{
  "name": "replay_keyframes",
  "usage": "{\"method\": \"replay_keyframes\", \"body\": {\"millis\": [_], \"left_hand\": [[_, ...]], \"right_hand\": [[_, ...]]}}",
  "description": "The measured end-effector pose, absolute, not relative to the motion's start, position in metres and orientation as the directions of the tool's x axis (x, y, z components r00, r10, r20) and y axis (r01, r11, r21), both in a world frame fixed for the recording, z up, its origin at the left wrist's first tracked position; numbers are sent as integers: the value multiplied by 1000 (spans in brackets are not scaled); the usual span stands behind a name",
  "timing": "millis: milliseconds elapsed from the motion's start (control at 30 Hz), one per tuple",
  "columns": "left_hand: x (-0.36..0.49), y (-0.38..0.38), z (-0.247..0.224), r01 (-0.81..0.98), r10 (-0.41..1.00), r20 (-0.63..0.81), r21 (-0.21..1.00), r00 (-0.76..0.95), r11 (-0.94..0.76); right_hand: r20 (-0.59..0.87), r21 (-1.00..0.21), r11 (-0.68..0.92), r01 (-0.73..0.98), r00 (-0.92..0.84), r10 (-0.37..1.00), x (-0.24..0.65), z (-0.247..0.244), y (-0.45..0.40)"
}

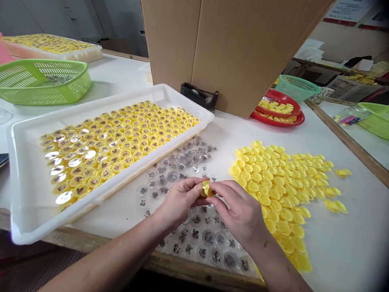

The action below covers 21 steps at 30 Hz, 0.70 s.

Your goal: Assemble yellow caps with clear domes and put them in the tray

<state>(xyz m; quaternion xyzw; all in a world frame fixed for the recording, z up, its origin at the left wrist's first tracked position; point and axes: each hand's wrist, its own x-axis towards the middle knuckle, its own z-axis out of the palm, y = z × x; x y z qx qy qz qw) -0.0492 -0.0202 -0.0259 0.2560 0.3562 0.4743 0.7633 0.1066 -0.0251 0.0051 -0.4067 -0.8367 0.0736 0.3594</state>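
Between the fingertips of my left hand (182, 198) and my right hand (237, 207) is a small round yellow cap (207, 190). Both hands pinch it, one from each side, and the fingers partly cover it. Below and around them lie many clear round discs (209, 237) with small dark printed pictures. To the right of my right hand spreads a heap of yellow caps (273, 190). Left of my hands stands a white tray (28, 162), in which rows of yellow caps with pictured clear tops (121, 138) are set closely together.
A cardboard sheet (231, 48) rises behind the tray, with a black tape dispenser (199, 96) at its foot. Red plates (299, 117) of yellow pieces and a teal basket (298, 87) stand right. A green basket (67, 87) and another filled tray (91, 52) sit left.
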Motion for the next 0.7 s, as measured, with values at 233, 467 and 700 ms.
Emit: {"method": "replay_keyframes", "body": {"millis": [233,467,700], "left_hand": [[-51,-24,-25,-361,948,-135,901,290,239],[-50,-23,-24,-67,988,-54,996,148,65],[-54,-21,-23,286,989,20,956,150,-63]], "right_hand": [[502,-539,593,598,-338,796,106,-6,-23],[25,-925,135,355,-298,954,122,-19,-11],[-47,-975,24,221,-309,950,108,-18,-18]]}}
